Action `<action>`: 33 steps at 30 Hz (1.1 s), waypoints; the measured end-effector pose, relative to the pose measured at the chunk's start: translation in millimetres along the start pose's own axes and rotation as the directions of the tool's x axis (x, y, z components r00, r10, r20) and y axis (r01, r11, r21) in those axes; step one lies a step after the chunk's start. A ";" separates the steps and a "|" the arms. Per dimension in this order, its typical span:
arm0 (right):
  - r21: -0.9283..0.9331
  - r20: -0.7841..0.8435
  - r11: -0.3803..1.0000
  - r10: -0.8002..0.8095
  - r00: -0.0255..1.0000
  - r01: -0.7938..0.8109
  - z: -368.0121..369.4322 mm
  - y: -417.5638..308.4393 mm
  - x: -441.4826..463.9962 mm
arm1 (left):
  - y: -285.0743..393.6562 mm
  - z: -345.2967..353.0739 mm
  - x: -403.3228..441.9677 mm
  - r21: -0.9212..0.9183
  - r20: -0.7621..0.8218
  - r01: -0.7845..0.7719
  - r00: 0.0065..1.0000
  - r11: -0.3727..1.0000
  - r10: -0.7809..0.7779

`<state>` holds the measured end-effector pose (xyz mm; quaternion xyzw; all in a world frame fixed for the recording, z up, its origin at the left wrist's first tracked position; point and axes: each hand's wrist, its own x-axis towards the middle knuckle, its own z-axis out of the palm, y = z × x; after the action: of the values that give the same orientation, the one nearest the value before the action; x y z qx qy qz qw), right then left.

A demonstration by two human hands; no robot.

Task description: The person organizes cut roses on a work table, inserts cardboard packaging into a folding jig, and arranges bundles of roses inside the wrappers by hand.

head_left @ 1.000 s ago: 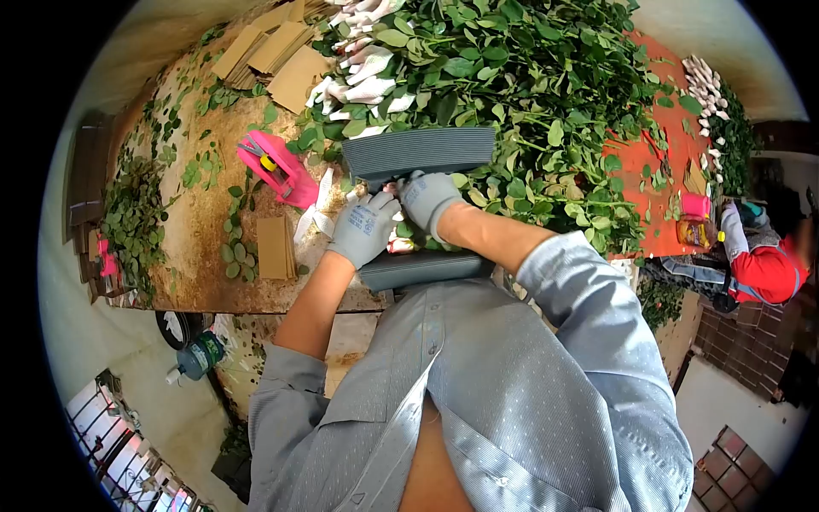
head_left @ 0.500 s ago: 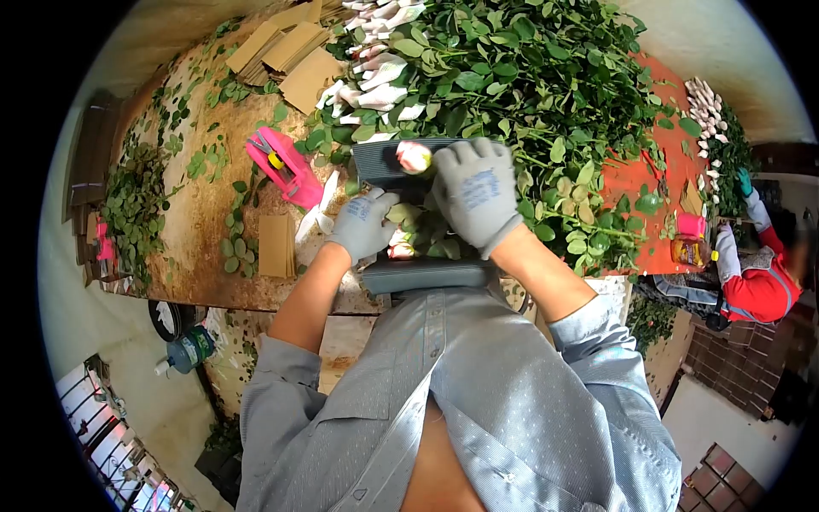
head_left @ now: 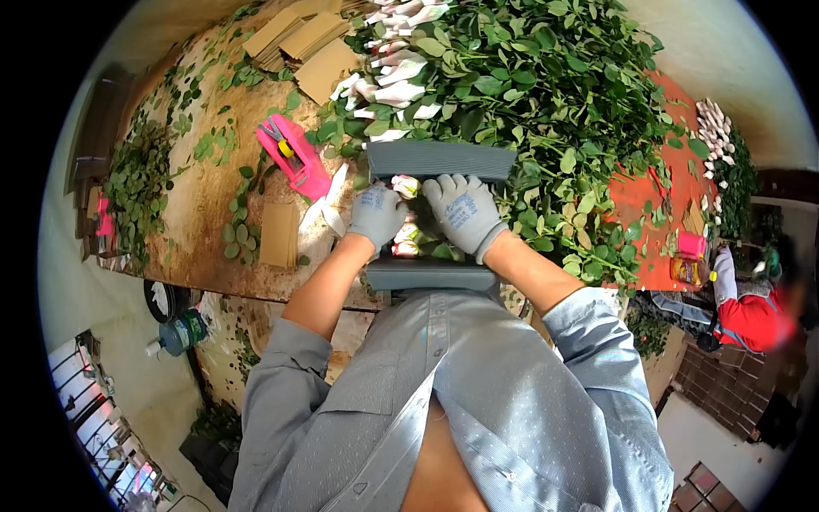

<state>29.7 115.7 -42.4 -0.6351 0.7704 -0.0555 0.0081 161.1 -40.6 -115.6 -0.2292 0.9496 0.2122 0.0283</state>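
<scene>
Though pale, rose (head_left: 404,186) between hands (head_left: 375,213) (head_left: 463,210)

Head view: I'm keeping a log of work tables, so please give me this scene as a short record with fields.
Left hand: gloved, left of the upper rose; grip unclear
Right hand: gloved, fingers curled, right of that rose; grip unclear
Gray rack: ridged sides beyond and nearer than the hands
Lower roses: by the rack's near side
Pink tool: left of the rack
Leafy stems: piled beyond the rack
Other person: far right, red clothing
</scene>
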 end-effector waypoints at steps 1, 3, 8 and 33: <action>0.002 0.005 1.000 -0.007 1.000 0.007 6.3 -2.6 0.7 | -0.3 1.1 0.1 -0.039 -0.017 -0.010 1.000 0.999 0.009; -0.135 0.049 0.991 -0.011 0.999 0.017 19.3 -5.3 1.9 | -4.9 -0.1 -0.5 -0.133 -0.017 -0.018 1.000 0.991 0.016; -0.145 0.061 0.989 -0.005 0.998 0.014 36.8 -3.2 7.0 | -15.1 -10.2 -14.8 -0.256 -0.012 0.122 0.991 0.959 -0.130; 0.192 0.337 0.968 0.091 0.937 -0.164 65.8 9.0 23.8 | -16.4 9.2 -7.2 -0.585 0.106 0.285 0.955 0.759 -0.276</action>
<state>21.7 89.2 -107.2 -0.5792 0.7875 -0.0332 0.2083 174.5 -47.0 -129.2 -0.3643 0.7897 0.4937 -0.0070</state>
